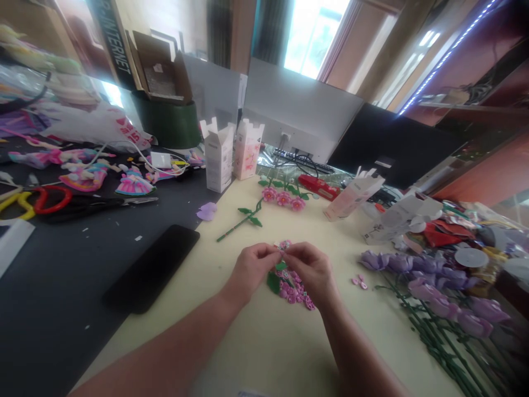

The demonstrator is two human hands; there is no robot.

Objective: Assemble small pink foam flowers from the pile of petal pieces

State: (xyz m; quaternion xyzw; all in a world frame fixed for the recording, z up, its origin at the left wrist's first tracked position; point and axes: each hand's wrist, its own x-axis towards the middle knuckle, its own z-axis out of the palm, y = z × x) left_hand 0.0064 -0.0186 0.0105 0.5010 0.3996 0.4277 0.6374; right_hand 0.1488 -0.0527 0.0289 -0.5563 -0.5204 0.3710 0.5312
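My left hand (258, 267) and my right hand (312, 270) meet fingertip to fingertip over the middle of the cream table. Both are closed in a pinch, and the fingers hide what lies between them. Just beneath and beyond them is a toy flower spray with small pink blossoms (292, 292) and a green leaf (273, 282); whether the fingers touch it I cannot tell. A few loose pink pieces (360, 282) lie to the right of my right hand. Beyond the hands rests a green-stemmed flower branch (248, 216) with larger pink blooms (283, 198).
A black phone (152, 270) lies at left, with scissors (52, 199) and pliers (140, 200) farther off. Opened white boxes (219, 160) stand at the back. Purple toy roses (425, 267) with long stems lie at right. Monitors (297, 110) line the rear.
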